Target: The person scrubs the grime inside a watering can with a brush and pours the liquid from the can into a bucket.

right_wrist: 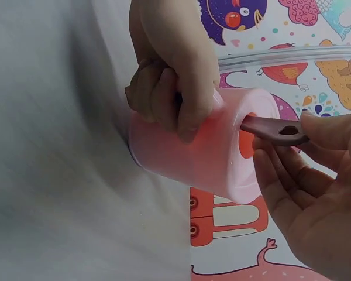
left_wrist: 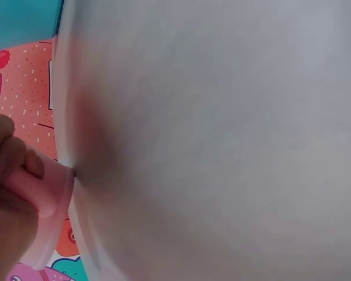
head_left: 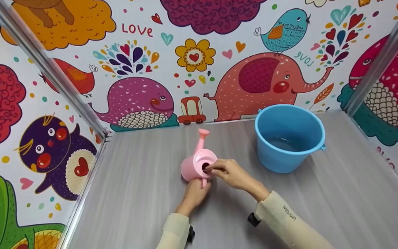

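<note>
A pink watering can [head_left: 189, 168] stands on the grey table, its spout pointing toward the back wall. My left hand [head_left: 195, 193] grips the can's handle, fingers curled round it in the right wrist view. Between thumb and fingers, my right hand [head_left: 233, 173] pinches the end of a dark brown handle [right_wrist: 266, 128] with a hole through it. This handle reaches into the round opening in the can's top; its other end is hidden inside, so I cannot tell what tool it is. In the left wrist view, the can [left_wrist: 47, 196] shows only partly.
To the right of the can stands a light blue bucket [head_left: 282, 162] with a little clear liquid at its bottom. Walls printed with cartoon animals [head_left: 257, 83] close off the back and sides. Metal rails [head_left: 47, 69] run along the wall corners.
</note>
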Demonstrator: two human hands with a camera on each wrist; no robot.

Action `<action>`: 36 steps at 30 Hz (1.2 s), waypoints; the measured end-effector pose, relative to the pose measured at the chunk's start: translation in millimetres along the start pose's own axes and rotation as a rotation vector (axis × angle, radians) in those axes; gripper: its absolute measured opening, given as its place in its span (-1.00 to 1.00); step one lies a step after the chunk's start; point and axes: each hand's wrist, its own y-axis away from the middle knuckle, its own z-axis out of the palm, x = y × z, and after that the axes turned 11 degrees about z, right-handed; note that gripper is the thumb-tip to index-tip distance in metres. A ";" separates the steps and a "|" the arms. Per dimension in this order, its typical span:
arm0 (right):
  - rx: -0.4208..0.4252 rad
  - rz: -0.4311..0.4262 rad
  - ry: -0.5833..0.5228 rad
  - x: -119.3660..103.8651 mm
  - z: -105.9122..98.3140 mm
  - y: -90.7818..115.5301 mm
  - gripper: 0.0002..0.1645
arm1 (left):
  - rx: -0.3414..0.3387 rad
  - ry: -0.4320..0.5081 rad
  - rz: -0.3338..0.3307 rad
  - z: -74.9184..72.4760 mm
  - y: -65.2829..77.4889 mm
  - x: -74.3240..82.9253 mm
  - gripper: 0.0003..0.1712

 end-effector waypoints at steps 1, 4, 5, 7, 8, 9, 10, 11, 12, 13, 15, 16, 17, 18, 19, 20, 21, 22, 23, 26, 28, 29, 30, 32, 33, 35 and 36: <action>0.002 0.000 -0.017 1.3 -0.4 0.2 -0.72 | -0.003 -0.001 -0.003 0.6 0.0 -0.2 -0.61; -0.017 0.008 -0.092 5.6 -2.0 1.9 -0.70 | -0.006 -0.006 -0.010 1.4 0.2 -0.3 -0.62; -0.029 0.009 -0.126 7.0 -2.8 2.6 -0.69 | -0.007 -0.006 -0.012 1.4 0.3 -0.6 -0.62; -0.056 0.020 -0.197 9.8 -5.3 4.0 -0.68 | -0.008 0.001 -0.024 1.0 0.9 -1.2 -0.62; -0.067 0.025 -0.231 11.1 -6.8 4.8 -0.67 | -0.006 0.005 -0.029 0.7 1.2 -1.6 -0.61; -0.078 0.033 -0.263 12.1 -8.8 5.7 -0.66 | -0.003 0.006 -0.031 0.3 1.5 -2.0 -0.59; -0.085 0.043 -0.289 12.9 -11.0 6.8 -0.65 | 0.002 0.011 -0.032 -0.1 1.8 -2.7 -0.58; -0.088 0.053 -0.313 13.6 -13.5 7.9 -0.64 | 0.009 0.019 -0.034 -0.5 2.0 -3.2 -0.57; -0.090 0.066 -0.334 14.5 -15.8 8.9 -0.63 | 0.014 0.025 -0.036 -0.9 2.0 -3.4 -0.56; -0.090 0.076 -0.352 15.2 -18.2 9.8 -0.62 | 0.019 0.029 -0.035 -1.2 1.9 -3.6 -0.56; -0.094 0.100 -0.383 16.7 -22.3 11.3 -0.61 | 0.026 0.030 -0.032 -1.6 1.2 -4.0 -0.55; -0.096 0.108 -0.397 17.4 -23.8 11.9 -0.61 | 0.027 0.032 -0.033 -1.8 1.0 -4.1 -0.55; -0.098 0.115 -0.410 18.1 -24.8 12.1 -0.61 | 0.026 0.035 -0.038 -2.0 0.6 -3.8 -0.55; -0.101 0.122 -0.420 19.0 -25.1 12.2 -0.61 | 0.024 0.037 -0.042 -2.0 0.3 -3.6 -0.54; -0.104 0.129 -0.427 19.4 -25.4 12.3 -0.60 | 0.023 0.039 -0.043 -2.3 -0.1 -3.1 -0.55; -0.106 0.134 -0.431 19.8 -25.6 12.3 -0.60 | 0.021 0.040 -0.045 -2.5 -0.4 -2.5 -0.55; -0.107 0.133 -0.435 19.9 -25.5 12.4 -0.60 | 0.021 0.040 -0.046 -2.7 -0.5 -2.0 -0.55; -0.108 0.131 -0.440 20.0 -25.1 12.4 -0.60 | 0.021 0.042 -0.044 -3.0 -0.8 -1.4 -0.56; -0.107 0.132 -0.444 20.0 -24.4 12.1 -0.59 | 0.023 0.043 -0.043 -3.2 -1.0 -0.9 -0.56; -0.105 0.128 -0.442 19.7 -20.2 10.0 -0.58 | 0.029 0.041 -0.029 -3.0 -1.4 -0.9 -0.57; -0.100 0.132 -0.446 19.4 -15.0 7.7 -0.59 | 0.030 0.038 -0.015 -2.5 -1.7 -1.2 -0.57; -0.096 0.132 -0.448 19.2 -12.2 6.5 -0.59 | 0.028 0.038 -0.010 -2.0 -1.8 -1.4 -0.58; -0.091 0.132 -0.449 18.9 -9.2 5.2 -0.60 | 0.024 0.038 -0.007 -1.4 -1.9 -1.6 -0.58; -0.069 0.123 -0.432 17.7 -3.7 3.2 -0.61 | 0.010 0.035 -0.008 -0.4 -2.0 -1.4 -0.57; -0.051 0.116 -0.420 17.1 -1.3 2.2 -0.63 | 0.005 0.035 -0.008 -0.1 -2.1 -1.2 -0.57; -0.003 0.097 -0.380 15.4 2.5 0.7 -0.65 | 0.005 0.039 -0.016 0.2 -2.3 -1.0 -0.55; 0.033 0.096 -0.350 14.6 4.1 0.1 -0.68 | 0.007 0.039 -0.021 0.2 -2.5 -0.7 -0.55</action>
